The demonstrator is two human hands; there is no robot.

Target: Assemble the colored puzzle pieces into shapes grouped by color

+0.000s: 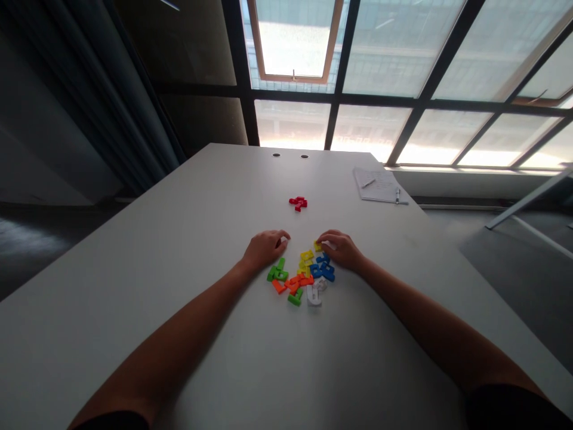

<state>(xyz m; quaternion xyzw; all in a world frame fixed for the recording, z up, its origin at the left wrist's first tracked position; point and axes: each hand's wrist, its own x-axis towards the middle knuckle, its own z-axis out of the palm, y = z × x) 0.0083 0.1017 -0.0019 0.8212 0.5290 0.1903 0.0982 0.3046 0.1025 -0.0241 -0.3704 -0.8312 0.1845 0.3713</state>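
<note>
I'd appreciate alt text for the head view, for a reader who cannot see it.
The left hand and right hand rest on a white table beside a heap of green, yellow, blue, orange and white plastic pieces, the right touching a yellow piece. Red pieces lie apart beyond, with papers to the right and windows behind.

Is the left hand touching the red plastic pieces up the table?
Apart. The head view shows a plain gap of white table between the left hand and the red plastic pieces.

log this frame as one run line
left hand near green plastic piece | right hand touching yellow plastic piece | red pieces apart
</note>
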